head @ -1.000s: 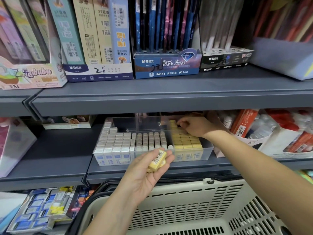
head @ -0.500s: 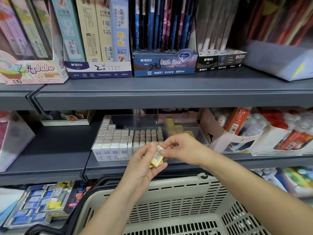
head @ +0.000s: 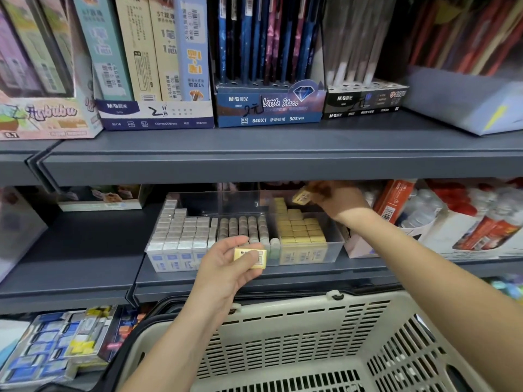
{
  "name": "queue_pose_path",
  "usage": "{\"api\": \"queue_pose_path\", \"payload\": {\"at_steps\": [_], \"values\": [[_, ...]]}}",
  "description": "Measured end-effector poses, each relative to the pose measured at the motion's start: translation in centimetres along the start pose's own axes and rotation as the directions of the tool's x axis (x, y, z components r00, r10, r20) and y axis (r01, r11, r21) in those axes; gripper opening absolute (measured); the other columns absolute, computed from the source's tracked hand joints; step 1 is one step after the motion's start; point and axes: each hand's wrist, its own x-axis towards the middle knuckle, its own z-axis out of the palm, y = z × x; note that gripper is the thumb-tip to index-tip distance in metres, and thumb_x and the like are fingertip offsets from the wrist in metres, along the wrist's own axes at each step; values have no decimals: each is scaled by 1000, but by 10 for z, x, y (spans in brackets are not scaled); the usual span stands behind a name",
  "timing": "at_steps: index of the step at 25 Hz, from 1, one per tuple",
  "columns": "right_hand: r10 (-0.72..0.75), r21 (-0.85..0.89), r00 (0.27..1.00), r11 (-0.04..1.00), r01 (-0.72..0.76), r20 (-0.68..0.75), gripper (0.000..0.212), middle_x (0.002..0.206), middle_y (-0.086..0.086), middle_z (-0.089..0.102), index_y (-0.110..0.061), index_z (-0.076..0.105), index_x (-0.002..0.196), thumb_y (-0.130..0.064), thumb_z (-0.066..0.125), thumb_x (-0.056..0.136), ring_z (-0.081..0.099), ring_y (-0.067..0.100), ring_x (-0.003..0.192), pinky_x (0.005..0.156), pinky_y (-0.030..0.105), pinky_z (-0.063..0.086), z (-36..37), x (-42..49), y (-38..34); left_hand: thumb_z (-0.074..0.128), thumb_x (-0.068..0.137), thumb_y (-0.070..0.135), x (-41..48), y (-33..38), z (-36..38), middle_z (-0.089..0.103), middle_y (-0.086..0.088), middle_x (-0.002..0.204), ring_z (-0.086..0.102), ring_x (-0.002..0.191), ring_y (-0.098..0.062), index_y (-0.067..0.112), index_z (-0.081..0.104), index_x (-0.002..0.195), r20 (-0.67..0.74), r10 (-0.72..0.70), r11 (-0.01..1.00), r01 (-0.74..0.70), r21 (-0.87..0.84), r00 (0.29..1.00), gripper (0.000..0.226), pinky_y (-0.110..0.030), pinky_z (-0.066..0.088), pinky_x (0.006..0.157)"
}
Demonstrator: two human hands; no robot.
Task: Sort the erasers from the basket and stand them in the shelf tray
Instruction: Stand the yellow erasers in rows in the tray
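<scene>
Two hands are busy, each pinching one yellow eraser. The right hand [head: 335, 198] reaches deep under the upper shelf [head: 271, 162], wrist bent down, and holds its eraser [head: 301, 197] tilted, fingers closed on it, just above the back of the yellow rows [head: 298, 227] in the clear shelf tray [head: 335, 244]. That column of yellow erasers fills the tray's right compartment, with its open space toward the rear, straight below and slightly left of the held piece; the long axis looks slanted, so I judge it must be turned upright before it drops in beside its neighbours. The left hand [head: 226, 267] waits nearer the body, palm up, thumb and fingers closed on a second eraser [head: 250, 258] lying flat with its long side across, in front of the tray's front wall. Grey erasers [head: 243, 226] fill the middle compartment and white ones [head: 181, 230] the left. Below both forearms sits the beige basket [head: 311, 343]; whether erasers remain inside cannot be told.
</scene>
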Motion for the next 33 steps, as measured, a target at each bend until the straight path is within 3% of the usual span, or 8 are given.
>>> {"api": "queue_pose_path", "payload": {"at_steps": [4,9,16,19,22,25,29,33], "values": [[-96,25,995,995,95,30,8,109,7,63,-18,59,98,-20,54,92,59,24,98,81,28,43,20,26,9,60,85,-1,0,-2,-2,66,-9,97,69,78,-13,14,69,96,-19,33,998,-32,46,999,21,-19,54,64],[-10,-82,972,996,30,233,11,109,0,61,-30,55,86,-21,51,92,54,13,86,77,24,39,42,42,12,65,83,7,1,-4,-5,73,2,96,67,83,-7,27,68,105,-58,119,985,-110,134,991,30,-18,52,64],[-71,-264,974,956,128,215,26,124,0,59,-26,58,111,-25,36,98,56,24,106,85,29,43,31,24,-8,66,80,9,0,-4,-5,74,7,94,67,93,-5,25,69,100,-49,150,987,-148,56,987,25,-17,53,79],[-170,-39,980,984,175,104,23,102,-8,68,-26,66,102,-34,46,95,62,16,92,81,27,47,25,-18,-30,68,75,13,0,-3,-5,74,6,90,68,90,-7,21,70,99,-47,160,987,-161,-16,986,25,-15,53,72],[-198,314,945,943,111,261,21,71,-12,68,-29,67,85,-40,50,92,65,4,69,64,20,48,25,-66,-47,69,69,19,-1,-4,-4,73,2,91,68,91,-10,17,71,102,-19,170,985,-171,-37,985,33,-17,53,73],[-185,559,904,826,-69,386,8,75,-4,70,-23,64,93,-25,58,89,67,6,69,60,19,51,30,-87,-50,70,72,17,-3,-7,0,72,-2,94,68,91,-12,17,71,100,-2,151,988,-151,-13,988,28,-19,54,74],[-80,584,936,798,-147,344,11,83,4,72,-14,64,96,-13,64,85,69,21,79,73,33,58,26,-74,-38,67,83,11,-1,-8,-1,70,5,89,64,85,0,30,68,92,-14,241,931,-227,287,970,21,-13,51,75],[55,172,998,983,-58,20,20,109,9,67,-21,61,107,-18,61,87,62,30,99,82,32,50,9,-20,-10,63,86,16,3,-9,-13,61,10,71,56,67,6,36,62,89,4,381,736,-306,604,924,21,-4,43,65]]}}
